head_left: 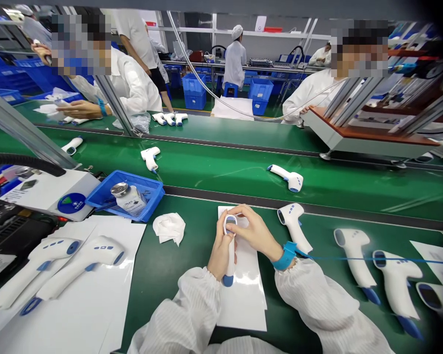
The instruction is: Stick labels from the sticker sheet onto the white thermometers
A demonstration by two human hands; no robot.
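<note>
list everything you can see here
held thermometer: 1, white and blue, in both hands
loose thermometers: 6, white and blue, on near bench
belt thermometers: 3, white and blue, on belt
far thermometers: 3, white, on far bench
sheets: 2, white, under hands and at left
cloth: 1, white, beside hands
tray: 1, blue, left of cloth
bottle: 1, white, metal cap, in tray
crates: several, blue, beyond far bench
co-workers: several, white coats, around benches
wrist strap: 1, blue, right wrist
left hand: 1, around thermometer handle
right hand: 1, over thermometer head
</note>
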